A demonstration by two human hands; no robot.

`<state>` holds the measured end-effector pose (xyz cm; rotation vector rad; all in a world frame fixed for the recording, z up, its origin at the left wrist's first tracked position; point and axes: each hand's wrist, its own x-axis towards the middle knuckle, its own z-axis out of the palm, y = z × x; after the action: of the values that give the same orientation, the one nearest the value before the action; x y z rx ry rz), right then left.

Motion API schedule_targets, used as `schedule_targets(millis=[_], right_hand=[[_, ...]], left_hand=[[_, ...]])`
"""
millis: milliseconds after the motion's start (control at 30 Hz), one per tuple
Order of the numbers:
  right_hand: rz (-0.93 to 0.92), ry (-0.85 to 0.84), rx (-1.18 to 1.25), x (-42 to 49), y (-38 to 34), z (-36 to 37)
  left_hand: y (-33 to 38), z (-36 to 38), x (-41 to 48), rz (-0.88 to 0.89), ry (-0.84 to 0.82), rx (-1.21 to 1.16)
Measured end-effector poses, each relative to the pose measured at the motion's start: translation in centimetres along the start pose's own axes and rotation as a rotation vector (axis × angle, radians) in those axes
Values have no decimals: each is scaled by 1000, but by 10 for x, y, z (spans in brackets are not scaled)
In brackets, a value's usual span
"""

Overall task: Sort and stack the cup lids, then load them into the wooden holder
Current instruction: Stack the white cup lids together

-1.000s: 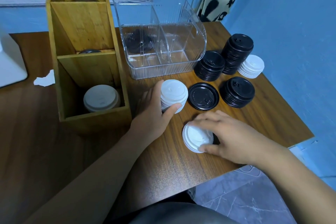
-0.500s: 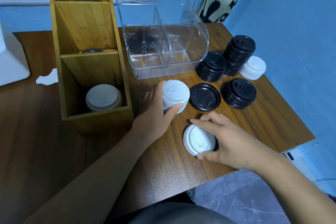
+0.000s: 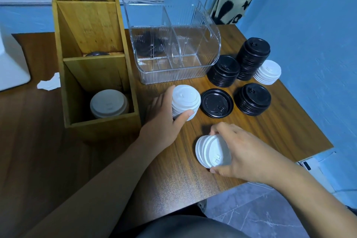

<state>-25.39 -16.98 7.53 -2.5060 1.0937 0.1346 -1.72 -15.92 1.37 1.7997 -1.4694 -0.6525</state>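
Note:
My left hand (image 3: 164, 120) grips a stack of white lids (image 3: 185, 102) standing on the wooden table, thumb in front and fingers behind. My right hand (image 3: 245, 152) holds a small bunch of white lids (image 3: 211, 150) tilted up on edge near the table's front edge. A single black lid (image 3: 216, 105) lies flat right of the white stack. Three black stacks (image 3: 253, 98) (image 3: 224, 70) (image 3: 252, 57) and a low white stack (image 3: 267, 71) stand further right. The wooden holder (image 3: 100, 121) stands at the left, its front compartment holding white lids (image 3: 109, 103).
A clear plastic divided bin (image 3: 173, 75) sits behind the lids with something dark inside. A scrap of white paper (image 3: 49, 83) and a white object (image 3: 11, 67) lie left of the holder. The table edge runs close on the right and front, with a blue wall beyond.
My right hand has lifted the white lids off the table and tipped them up on edge. My left hand stays on the white stack.

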Motion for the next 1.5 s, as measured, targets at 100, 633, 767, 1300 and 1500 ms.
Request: schedule_targets(millis=[100,633,767,1300,1500], right_hand=[[26,-18,32,-2,-3,-1],[318,89,-116,-21,41,-7],[166,4,14,-23,48,-6],[-146,157,107,111,-10,-53],[-91,190,223,123,-11,-41]], left_hand=[[0,-1,0,4,-2,-3],[-3,2,1,5,2,10],[-4,3,1,3,4,10],[-1,0,0,-54,-24,-53],[-2,-1,0,-57,-25,-72]])
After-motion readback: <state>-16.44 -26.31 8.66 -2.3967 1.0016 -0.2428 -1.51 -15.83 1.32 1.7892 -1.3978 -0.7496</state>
